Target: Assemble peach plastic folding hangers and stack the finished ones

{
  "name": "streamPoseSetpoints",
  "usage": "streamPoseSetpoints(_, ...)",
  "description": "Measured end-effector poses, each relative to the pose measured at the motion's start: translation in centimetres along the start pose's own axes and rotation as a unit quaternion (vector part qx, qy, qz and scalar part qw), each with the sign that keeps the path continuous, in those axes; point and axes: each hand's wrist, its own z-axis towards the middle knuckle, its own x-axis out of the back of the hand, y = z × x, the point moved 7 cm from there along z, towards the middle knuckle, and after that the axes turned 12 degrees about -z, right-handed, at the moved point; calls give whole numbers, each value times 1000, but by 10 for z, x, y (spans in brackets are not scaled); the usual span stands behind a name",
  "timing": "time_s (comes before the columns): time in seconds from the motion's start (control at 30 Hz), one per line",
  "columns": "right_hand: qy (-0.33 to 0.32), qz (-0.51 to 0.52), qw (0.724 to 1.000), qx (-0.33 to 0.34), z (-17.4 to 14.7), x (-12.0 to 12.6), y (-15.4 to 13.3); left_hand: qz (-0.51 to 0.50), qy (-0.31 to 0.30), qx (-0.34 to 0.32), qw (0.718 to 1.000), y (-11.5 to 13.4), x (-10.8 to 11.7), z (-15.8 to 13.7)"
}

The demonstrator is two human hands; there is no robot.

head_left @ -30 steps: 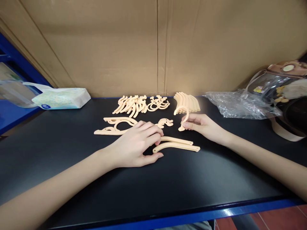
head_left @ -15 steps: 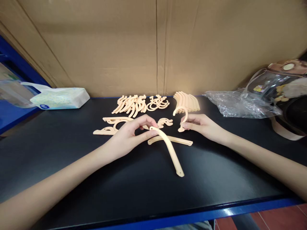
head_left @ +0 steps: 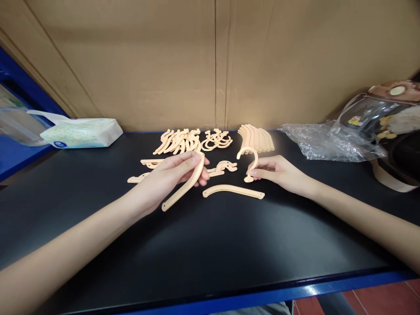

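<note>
My left hand [head_left: 177,173] pinches a curved beige hanger arm [head_left: 183,190] near its upper end; its lower end points toward me and to the left. Between the fingers of my right hand [head_left: 274,173] is a beige hanger hook [head_left: 255,159], upright with its curve opening left and its round base low. A second hanger arm [head_left: 232,190] lies on the black table between the hands. Behind the left fingers lies a notched beige piece [head_left: 226,167], partly hidden. More beige pieces [head_left: 138,178] lie to the left, partly covered by my left hand.
At the back lie a pile of short curved pieces [head_left: 179,142], a heap of hooks [head_left: 217,140] and a row of hanger arms [head_left: 257,138]. A tissue pack [head_left: 82,132] sits left. Clear plastic bags [head_left: 331,142] and a transparent bag [head_left: 367,116] stand right. Cardboard [head_left: 147,65] rises behind.
My left hand has turned the hanger arm, so its free end swung from lower right to lower left. The hand shifted slightly left. My right hand with the hook stays nearly still.
</note>
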Motion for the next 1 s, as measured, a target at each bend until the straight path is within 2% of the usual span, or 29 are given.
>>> streamPoseSetpoints(0.1,2,9,1000,2,0,0,-1,57,-18,-1,998,4,-5,-2)
streamPoseSetpoints(0.23,4,30,1000,2,0,-1,-1,152,-26,-45,987,11,-9,-3)
streamPoseSetpoints(0.47,15,57,998,-27,7,-4,-3,181,-9,-66,981,12,-13,2)
streamPoseSetpoints(0.57,44,72,996,-33,13,-9,-7,199,-9,-82,977,15,-18,6)
streamPoseSetpoints(0.67,87,86,992,-21,17,-12,-12,263,-19,-94,960,13,-24,8)
streamPoseSetpoints(0.77,93,94,991,-11,20,-14,-14,384,-26,-116,916,9,-28,7)
streamPoseSetpoints(0.93,66,103,992,21,18,-17,-21,574,-37,-254,777,12,-39,-4)
streamPoseSetpoints(1.0,56,103,993,30,17,-18,-23,607,-38,-292,738,13,-41,-8)
